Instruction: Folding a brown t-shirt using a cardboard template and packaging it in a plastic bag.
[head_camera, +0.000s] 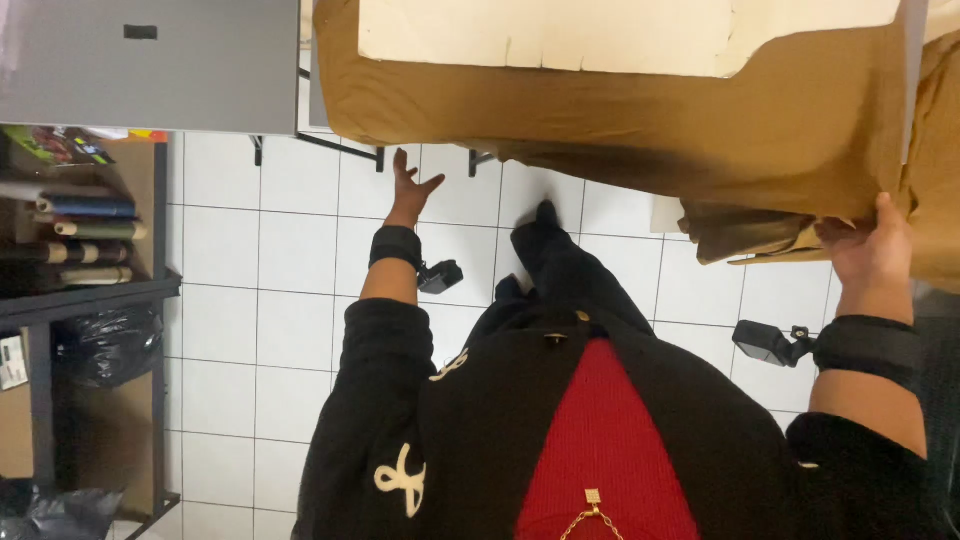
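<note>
- Your right hand (872, 248) gripped the lower edge of the brown fabric (620, 110), fingers closed on a bunched fold, thumb lying up against the cloth.
- The brown fabric hung over the edge of a work table, filling the upper middle and upper right of the view; a cream paper pattern piece (560, 30) lay flat on top of it.
- More of the same brown cloth gathered in loose folds (745, 232) just below the fabric's lower edge, touching your right hand.
- Your left hand (410, 185) was open, fingers spread apart, holding nothing; it sat just below the fabric's left lower edge, over the white tiled floor (270, 290).
- Each wrist carried 1 black strap with a small black device (440, 275) attached; the second device (768, 343) sat below the fabric, beside your right wrist.
- You wore a black jacket over a red knitted top (600, 440), directly beneath the fabric.
- A grey panel (150, 65) stood left of the fabric at the top edge.
- A dark metal shelf unit (80, 290), well left of the fabric, held several rolls (85, 225) and dark plastic bags (105, 345).
</note>
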